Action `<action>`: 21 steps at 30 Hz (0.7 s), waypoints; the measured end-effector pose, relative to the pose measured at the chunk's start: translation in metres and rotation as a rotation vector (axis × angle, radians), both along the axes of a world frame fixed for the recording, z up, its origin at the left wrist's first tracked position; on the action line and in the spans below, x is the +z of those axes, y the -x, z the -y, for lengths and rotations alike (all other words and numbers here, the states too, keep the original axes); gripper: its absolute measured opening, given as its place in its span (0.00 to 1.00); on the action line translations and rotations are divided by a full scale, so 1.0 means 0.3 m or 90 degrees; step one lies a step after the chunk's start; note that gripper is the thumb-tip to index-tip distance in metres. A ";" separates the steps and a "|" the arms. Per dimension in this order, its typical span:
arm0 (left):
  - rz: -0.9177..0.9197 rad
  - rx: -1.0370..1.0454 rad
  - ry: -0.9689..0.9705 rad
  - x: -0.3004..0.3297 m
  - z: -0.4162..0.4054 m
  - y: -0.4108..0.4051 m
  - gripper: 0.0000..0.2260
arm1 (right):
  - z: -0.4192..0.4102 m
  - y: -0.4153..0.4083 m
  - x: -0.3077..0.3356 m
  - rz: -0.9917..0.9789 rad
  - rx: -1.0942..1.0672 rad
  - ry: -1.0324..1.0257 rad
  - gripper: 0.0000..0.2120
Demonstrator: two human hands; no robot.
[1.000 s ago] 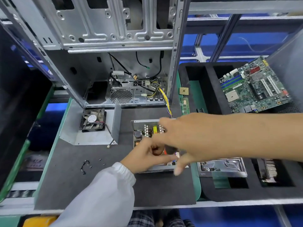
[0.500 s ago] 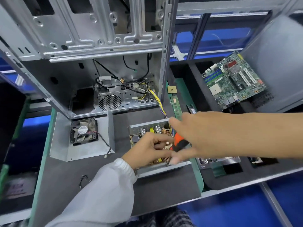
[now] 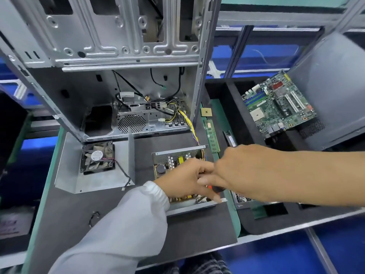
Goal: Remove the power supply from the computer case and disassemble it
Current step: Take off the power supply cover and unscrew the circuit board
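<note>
Fan [image 3: 97, 158] label print, seemingly too blurred.

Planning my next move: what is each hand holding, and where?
Right hand grips a screwdriver by its handle. Left hand rests on the power supply; its grip is hidden.

The computer case [image 3: 110, 80] stands at the far side of the work mat [image 3: 187, 232]. The opened power supply [image 3: 177, 161] lies on the mat, near of the case and at centre, with both hands over it. The cover panel [image 3: 102, 180] lies left of it, with the fan [image 3: 97, 157] on it. The foam tray [image 3: 262, 224] sits right of the mat and holds the motherboard [image 3: 278, 107] at its far end. The memory module [image 3: 212, 137] lies between power supply and tray.
</note>
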State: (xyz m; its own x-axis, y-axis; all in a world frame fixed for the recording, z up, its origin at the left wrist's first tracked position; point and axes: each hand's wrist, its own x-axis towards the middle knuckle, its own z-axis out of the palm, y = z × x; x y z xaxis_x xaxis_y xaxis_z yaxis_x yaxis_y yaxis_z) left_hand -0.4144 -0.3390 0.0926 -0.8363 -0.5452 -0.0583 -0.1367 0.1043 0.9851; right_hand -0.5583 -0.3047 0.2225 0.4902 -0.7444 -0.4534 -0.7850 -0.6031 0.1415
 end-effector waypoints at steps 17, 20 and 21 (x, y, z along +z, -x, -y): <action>-0.004 -0.049 -0.075 0.024 0.003 -0.020 0.05 | -0.044 0.017 0.006 0.027 0.094 0.000 0.20; 0.006 -0.009 -0.077 0.016 0.013 -0.042 0.12 | -0.033 0.029 0.040 0.079 0.089 -0.052 0.24; 0.008 0.006 -0.069 0.014 0.006 -0.037 0.15 | -0.034 0.021 0.041 0.084 0.050 -0.023 0.25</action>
State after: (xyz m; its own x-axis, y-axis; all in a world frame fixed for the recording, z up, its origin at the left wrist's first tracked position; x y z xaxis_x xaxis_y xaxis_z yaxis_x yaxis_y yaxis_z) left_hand -0.4032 -0.3407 0.0968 -0.8298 -0.5430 -0.1286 -0.1501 -0.0048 0.9887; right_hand -0.5647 -0.2944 0.2347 0.6027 -0.6861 -0.4076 -0.7459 -0.6658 0.0177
